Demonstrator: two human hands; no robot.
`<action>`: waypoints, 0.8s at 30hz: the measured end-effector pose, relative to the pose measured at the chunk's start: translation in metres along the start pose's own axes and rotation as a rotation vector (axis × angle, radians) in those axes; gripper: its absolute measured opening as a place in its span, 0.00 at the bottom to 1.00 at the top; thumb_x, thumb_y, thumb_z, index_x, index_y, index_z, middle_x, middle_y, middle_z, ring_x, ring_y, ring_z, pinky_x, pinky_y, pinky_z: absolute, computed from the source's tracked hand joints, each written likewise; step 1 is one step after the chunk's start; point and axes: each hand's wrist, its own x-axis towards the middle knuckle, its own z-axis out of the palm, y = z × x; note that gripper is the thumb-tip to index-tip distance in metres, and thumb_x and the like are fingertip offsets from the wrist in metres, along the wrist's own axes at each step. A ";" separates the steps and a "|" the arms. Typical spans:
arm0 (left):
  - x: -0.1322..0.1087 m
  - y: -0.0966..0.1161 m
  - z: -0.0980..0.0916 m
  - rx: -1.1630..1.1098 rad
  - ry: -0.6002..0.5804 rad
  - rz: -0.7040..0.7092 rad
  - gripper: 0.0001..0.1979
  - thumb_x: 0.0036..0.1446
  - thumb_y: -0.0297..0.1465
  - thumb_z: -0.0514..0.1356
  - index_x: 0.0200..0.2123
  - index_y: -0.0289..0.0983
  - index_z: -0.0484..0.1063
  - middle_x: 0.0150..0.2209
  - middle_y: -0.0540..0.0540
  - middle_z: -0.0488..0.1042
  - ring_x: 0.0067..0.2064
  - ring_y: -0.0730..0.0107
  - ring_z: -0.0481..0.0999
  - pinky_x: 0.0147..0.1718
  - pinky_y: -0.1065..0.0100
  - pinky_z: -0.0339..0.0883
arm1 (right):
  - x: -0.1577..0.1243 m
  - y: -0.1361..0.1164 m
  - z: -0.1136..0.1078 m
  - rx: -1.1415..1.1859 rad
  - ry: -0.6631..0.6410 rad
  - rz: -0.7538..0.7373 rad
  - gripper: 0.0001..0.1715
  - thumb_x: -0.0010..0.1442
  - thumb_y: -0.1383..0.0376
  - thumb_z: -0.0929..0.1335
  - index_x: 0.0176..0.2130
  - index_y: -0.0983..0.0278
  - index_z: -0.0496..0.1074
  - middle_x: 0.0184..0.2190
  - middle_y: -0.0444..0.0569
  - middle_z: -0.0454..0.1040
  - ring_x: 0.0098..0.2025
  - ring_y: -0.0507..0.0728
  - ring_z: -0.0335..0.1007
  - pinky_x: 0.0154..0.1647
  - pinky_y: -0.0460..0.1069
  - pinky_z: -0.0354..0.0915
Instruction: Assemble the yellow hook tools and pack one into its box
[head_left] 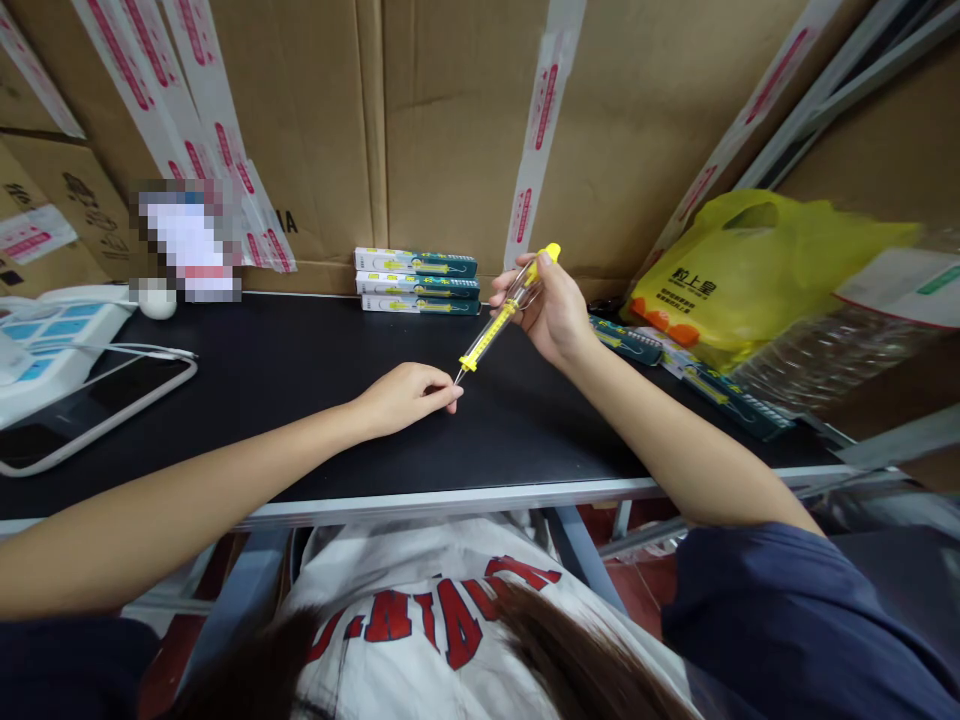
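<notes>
A tubular spring scale (491, 335) with a clear barrel, yellow end caps and a yellow marked strip slants over the black table. My right hand (559, 315) is wrapped round its upper part, thumb near the yellow top cap. At the lower end, the fingertips of my left hand (409, 398) pinch the thin metal tip, whose end they hide. Behind the tool stands a stack of narrow printed boxes (418, 282), picturing a similar yellow tool with a hook. More such boxes (731, 400) lie beyond my right forearm.
A yellow plastic bag (720, 270) and a clear plastic bottle (817, 360) sit at the right. On the left are a phone (90, 405), a white power strip (67, 350) and a small white round object (157, 300). Taped cardboard (450, 130) walls the back; the table's metal edge (465, 497) runs in front.
</notes>
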 end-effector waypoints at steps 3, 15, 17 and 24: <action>-0.001 0.002 -0.003 0.108 -0.097 0.043 0.17 0.63 0.37 0.52 0.27 0.36 0.75 0.30 0.48 0.76 0.32 0.70 0.72 0.33 0.70 0.58 | 0.000 -0.001 0.000 -0.035 -0.003 0.028 0.29 0.58 0.38 0.63 0.43 0.57 0.63 0.33 0.44 0.79 0.33 0.53 0.77 0.34 0.48 0.73; -0.001 0.005 -0.010 0.004 -0.290 0.109 0.21 0.65 0.40 0.50 0.24 0.36 0.71 0.25 0.50 0.71 0.28 0.73 0.67 0.31 0.71 0.57 | 0.011 0.008 -0.013 0.014 -0.007 0.038 0.28 0.59 0.38 0.63 0.40 0.58 0.63 0.29 0.42 0.78 0.29 0.52 0.75 0.29 0.47 0.70; -0.001 0.004 -0.009 0.021 -0.267 0.101 0.21 0.65 0.39 0.50 0.24 0.35 0.71 0.25 0.50 0.71 0.27 0.73 0.67 0.31 0.71 0.57 | 0.003 0.010 -0.002 0.031 -0.044 0.061 0.28 0.59 0.38 0.63 0.40 0.58 0.63 0.30 0.42 0.78 0.28 0.52 0.75 0.29 0.47 0.70; -0.003 0.003 -0.011 0.111 -0.310 0.138 0.20 0.64 0.39 0.51 0.23 0.36 0.71 0.25 0.49 0.71 0.27 0.72 0.68 0.30 0.70 0.55 | 0.011 0.004 -0.011 0.026 0.035 0.076 0.27 0.59 0.38 0.64 0.39 0.58 0.63 0.29 0.43 0.78 0.28 0.52 0.75 0.28 0.47 0.70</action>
